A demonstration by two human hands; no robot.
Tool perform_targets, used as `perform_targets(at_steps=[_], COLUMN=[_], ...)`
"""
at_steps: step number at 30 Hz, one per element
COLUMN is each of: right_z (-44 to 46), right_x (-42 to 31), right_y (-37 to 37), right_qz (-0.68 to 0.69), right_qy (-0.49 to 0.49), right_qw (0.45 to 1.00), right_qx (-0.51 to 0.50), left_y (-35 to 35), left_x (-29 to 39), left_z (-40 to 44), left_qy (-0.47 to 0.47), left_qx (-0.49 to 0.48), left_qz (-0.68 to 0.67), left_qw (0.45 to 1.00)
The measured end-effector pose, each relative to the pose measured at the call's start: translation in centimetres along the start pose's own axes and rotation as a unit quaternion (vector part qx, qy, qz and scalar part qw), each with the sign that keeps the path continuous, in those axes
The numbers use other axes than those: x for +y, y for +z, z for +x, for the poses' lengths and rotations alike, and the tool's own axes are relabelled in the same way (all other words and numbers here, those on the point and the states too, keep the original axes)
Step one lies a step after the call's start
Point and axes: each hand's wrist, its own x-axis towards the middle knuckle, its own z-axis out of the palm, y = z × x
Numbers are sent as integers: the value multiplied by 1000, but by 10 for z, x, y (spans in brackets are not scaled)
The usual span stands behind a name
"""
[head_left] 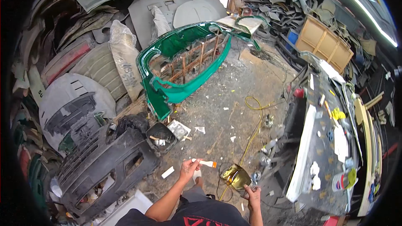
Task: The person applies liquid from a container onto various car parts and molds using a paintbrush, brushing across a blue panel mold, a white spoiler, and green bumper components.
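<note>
A small brush with a white handle and orange tip (214, 164) is pinched in my left hand (189, 170), its tip pointing right. My right hand (252, 196) grips the edge of a shiny gold-coloured container (237, 178), low in front of my body. Amber or dark reflections show inside the container, and I cannot make out its contents clearly. The brush is above and left of the container, apart from it. Ahead stands a large glossy green car bumper (192, 84) on a rusty metal frame (184, 70).
A workbench (312, 142) with tools, papers and a tub (338, 181) runs along the right. A yellow hose (252, 136) crosses the floor. At left lie a black bumper (106, 163) and a black tray (161, 138). Stacked panels line the walls.
</note>
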Motion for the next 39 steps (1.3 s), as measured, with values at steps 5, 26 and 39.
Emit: perform_targets(at_steps=[5,26,39], right_z=[89,511,707], right_x=[-56,-308,-463], right_y=[62,297,441], right_qz=[-49,-107,-170], right_qy=[1,-55,-81], right_qw=[998,949,917], right_qx=[-36,-293,-351], left_y=[0,50,71], left_x=[38,146,196], left_z=[102,460,694], left_qy=[-52,10,78], left_qx=[-27,170,248], left_qz=[1,61,116], left_qw=[998,983,959])
